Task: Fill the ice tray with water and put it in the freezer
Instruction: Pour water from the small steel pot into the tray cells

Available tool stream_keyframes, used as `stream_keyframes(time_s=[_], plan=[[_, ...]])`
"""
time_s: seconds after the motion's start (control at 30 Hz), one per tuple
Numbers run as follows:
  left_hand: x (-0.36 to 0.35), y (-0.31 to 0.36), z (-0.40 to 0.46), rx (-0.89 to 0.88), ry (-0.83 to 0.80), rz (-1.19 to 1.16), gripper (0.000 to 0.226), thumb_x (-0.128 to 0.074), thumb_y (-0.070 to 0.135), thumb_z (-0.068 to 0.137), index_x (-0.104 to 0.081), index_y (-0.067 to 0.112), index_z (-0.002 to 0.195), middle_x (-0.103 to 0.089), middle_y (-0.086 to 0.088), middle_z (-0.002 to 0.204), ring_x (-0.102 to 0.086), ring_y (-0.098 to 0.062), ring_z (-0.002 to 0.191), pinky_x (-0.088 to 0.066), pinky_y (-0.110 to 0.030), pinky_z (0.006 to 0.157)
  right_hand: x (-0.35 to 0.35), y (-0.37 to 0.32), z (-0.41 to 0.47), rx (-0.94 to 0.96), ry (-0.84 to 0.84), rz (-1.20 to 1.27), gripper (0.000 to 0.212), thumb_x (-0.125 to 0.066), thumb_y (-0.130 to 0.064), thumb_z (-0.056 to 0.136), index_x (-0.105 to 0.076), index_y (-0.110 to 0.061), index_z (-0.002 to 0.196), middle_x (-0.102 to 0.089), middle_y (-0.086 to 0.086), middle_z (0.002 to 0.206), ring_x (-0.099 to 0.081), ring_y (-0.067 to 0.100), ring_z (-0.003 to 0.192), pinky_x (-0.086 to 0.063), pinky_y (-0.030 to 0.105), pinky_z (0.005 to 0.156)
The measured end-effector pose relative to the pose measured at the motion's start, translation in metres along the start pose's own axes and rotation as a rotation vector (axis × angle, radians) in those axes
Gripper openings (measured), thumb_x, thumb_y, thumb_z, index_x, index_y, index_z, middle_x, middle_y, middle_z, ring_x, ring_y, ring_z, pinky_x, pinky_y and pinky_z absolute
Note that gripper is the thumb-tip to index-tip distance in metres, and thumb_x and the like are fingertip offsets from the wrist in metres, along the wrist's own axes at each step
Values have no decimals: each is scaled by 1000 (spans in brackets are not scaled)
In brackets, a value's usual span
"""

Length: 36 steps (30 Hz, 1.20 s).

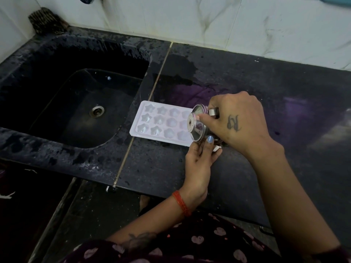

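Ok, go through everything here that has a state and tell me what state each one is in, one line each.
White plastic ice tray: flat on the black counter beside the sink, moulds facing up.
Small steel vessel: tipped on its side over the tray's right end.
Right hand: grips the vessel.
Left hand: holds the tray's near right corner.
Black sink: wet, drain uncovered.

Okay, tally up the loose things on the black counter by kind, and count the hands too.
Pale pink plastic ice tray with star and flower moulds: 1
Small shiny steel cup, tilted over the tray's right end: 1
Hands: 2, the left hand at the tray's near right corner, the right hand gripping the cup
Total: 4
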State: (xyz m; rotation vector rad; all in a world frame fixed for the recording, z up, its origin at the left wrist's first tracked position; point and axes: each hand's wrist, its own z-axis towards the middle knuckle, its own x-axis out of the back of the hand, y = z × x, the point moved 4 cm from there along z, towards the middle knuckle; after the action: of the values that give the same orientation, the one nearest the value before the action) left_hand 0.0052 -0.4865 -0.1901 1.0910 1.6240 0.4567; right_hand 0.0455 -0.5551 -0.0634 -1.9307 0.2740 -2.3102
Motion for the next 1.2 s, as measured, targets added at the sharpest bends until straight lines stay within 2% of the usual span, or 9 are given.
stream_keyframes(time_s=[0.27,0.43,0.57,0.67,0.8,0.9,0.97,1.1,1.2], plan=[[-2,0,1,-22,2,8,38,-50,20,95,-53,1,127,-64,-13,124,-60,-22,118,-50,-31,98,1,4,-1,6,29,41,33,-56,-44,87,-62,-14,74,-62,5,70,-57,26,72,-37,31,64],[0,2,2,-75,44,76,30,-56,19,92,-60,4,118,-68,-11,114,-64,-22,111,-53,-28,92,-1,20,-6,-52,64,172,33,-61,-45,84,-59,-16,66,-60,0,63,-58,22,68,-36,29,64],[2,2,4,-137,65,196,25,-64,22,89,-65,10,112,-73,-3,105,-67,-15,103,-50,-41,98,-3,36,-10,-153,103,295,31,-66,-45,79,-66,-16,70,-64,0,64,-60,18,65,-42,29,62],[0,2,4,-147,61,238,33,-67,30,85,-65,13,113,-73,-2,105,-68,-15,103,-49,-43,98,-2,43,-14,-196,122,352,31,-68,-46,78,-67,-16,69,-65,-1,65,-61,16,64,-43,28,62],[-5,-2,3,-124,22,243,22,-63,22,90,-66,15,111,-73,-2,105,-68,-15,103,-51,-38,97,2,46,-17,-195,130,325,33,-66,-48,79,-66,-17,67,-65,-1,64,-60,15,63,-40,27,58],[-9,-6,1,-47,-9,181,26,-61,19,91,-64,9,115,-72,-1,105,-67,-14,103,-52,-30,93,2,44,-17,-174,105,230,34,-62,-49,80,-62,-19,65,-61,-1,60,-57,17,61,-35,25,53],[-12,-9,0,2,-22,125,31,-59,17,91,-61,3,119,-70,-8,109,-66,-16,105,-52,-28,94,3,42,-17,-156,79,173,34,-61,-49,81,-58,-20,63,-59,-1,59,-56,19,60,-32,26,52],[-15,-14,-2,75,-33,58,27,-55,14,93,-60,2,116,-66,-12,108,-65,-14,99,-53,-29,94,4,37,-17,-119,26,111,32,-60,-46,83,-51,-23,63,-54,-2,61,-55,21,65,-33,28,61],[-16,-16,-2,100,-40,48,24,-54,15,94,-59,3,114,-61,-17,112,-62,-21,104,-53,-31,94,4,33,-17,-90,16,71,30,-60,-44,84,-55,-20,66,-55,0,62,-55,23,66,-34,28,61]])
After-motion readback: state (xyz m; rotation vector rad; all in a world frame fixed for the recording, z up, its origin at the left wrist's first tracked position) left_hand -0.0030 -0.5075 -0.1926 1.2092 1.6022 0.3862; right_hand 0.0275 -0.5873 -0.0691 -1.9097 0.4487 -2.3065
